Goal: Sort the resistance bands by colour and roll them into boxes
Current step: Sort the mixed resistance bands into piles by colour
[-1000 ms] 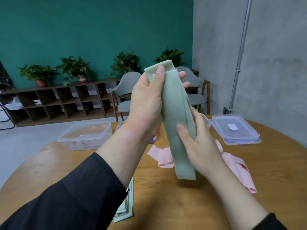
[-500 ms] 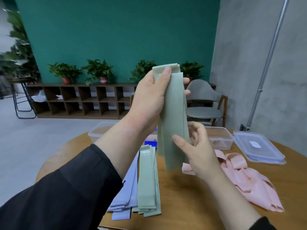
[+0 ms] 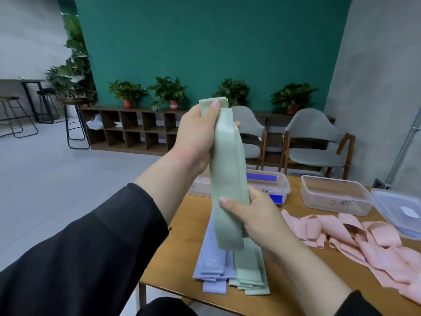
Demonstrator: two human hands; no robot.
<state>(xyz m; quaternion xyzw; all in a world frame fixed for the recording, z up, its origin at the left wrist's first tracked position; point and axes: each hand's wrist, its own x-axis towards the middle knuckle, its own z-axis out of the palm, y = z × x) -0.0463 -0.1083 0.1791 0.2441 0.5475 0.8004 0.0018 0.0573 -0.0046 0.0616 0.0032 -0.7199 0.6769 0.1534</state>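
A pale green resistance band (image 3: 227, 179) hangs upright, folded flat, above the wooden table (image 3: 186, 226). My left hand (image 3: 198, 137) grips its top end, thumb along the front. My right hand (image 3: 255, 215) pinches it near the lower end, thumb on the front and fingers behind. On the table below lie a stack of green bands (image 3: 249, 272) and, to its left, a stack of lilac bands (image 3: 214, 267). A heap of pink bands (image 3: 364, 242) spreads over the right side. Clear plastic boxes stand at the back: one with a blue item (image 3: 268, 181) and an empty one (image 3: 335, 195).
A clear lid (image 3: 401, 210) lies at the far right edge of the table. Part of another clear box (image 3: 198, 187) shows behind my left wrist. Two grey chairs (image 3: 314, 142) stand behind the table. Beyond them are a low wooden shelf with potted plants (image 3: 136, 128) and bar stools (image 3: 75, 124).
The view has swung left, so the sorted stacks and the table's near edge show more. My right hand has slid down the green band toward its lower end. My left hand keeps hold of the top.
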